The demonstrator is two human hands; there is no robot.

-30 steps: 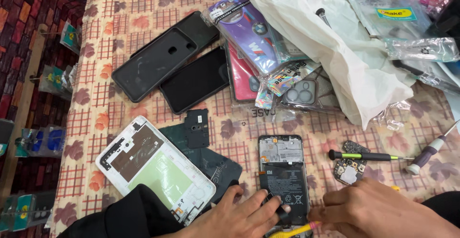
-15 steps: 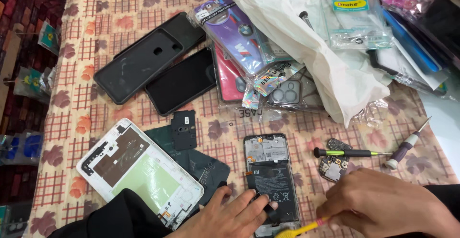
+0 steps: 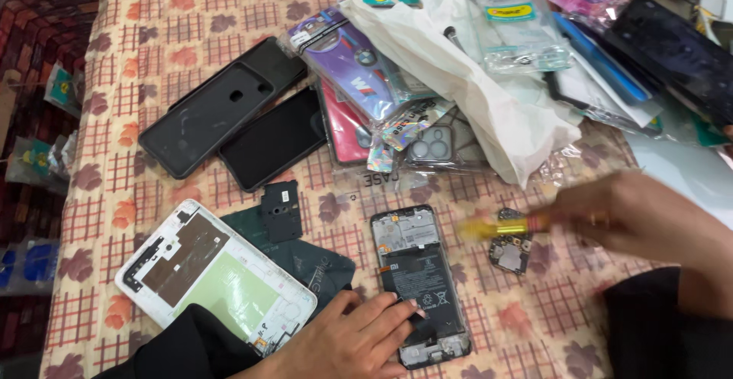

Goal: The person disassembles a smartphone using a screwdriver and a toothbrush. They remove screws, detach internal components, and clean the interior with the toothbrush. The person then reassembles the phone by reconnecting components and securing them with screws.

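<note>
Opened phone (image 3: 418, 283): lay back-up on the patterned tablecloth (image 3: 153, 35), cover off, black battery and upper board showing; near the front edge, between the two hands.
Left hand (image 3: 353, 341): rested at the phone's lower left corner; fingers lay close together, flat, tips pressed on the battery's lower edge, holding the phone down rather than gripping it.
Right hand (image 3: 637, 222): hovered right of the phone, above the cloth; fingers curled round a yellow-handled tool (image 3: 500, 228), blurred, its end pointing toward the phone's upper right. Exact finger placement could not be told through the blur.
Small circuit board (image 3: 510, 251): lay loose on the cloth just under the tool, apart from the phone.
White phone frame (image 3: 214, 276): left of the phone, tilted, partly under the left sleeve.
Small black cover piece (image 3: 280, 211): between frame and phone, on a dark back panel (image 3: 305, 261).
Two black cases (image 3: 229, 119): farther back, side by side.
Packaged cases and white bag (image 3: 473, 81): heaped at the far right.
</note>
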